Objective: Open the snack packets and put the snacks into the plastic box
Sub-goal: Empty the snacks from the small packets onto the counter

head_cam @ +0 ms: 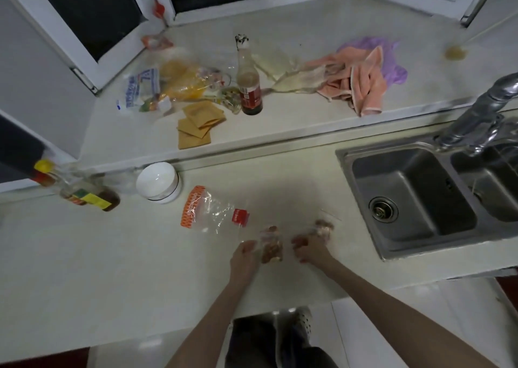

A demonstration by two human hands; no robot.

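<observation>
Near the countertop's [112, 255] front edge, our left hand [244, 258] pinches a clear snack packet [270, 245] while our right hand [309, 248] curls round another [323, 228]; opening seems next, needing a tear.

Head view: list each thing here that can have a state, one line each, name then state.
left hand: touching the snack packet, grip unclear
snack packet: upright on the counter, contents inside
right hand: on a second small packet
orange-printed bag: lying flat, looks empty
white container: tipped on its side
brown bottle: upright
sink: dry, empty
</observation>
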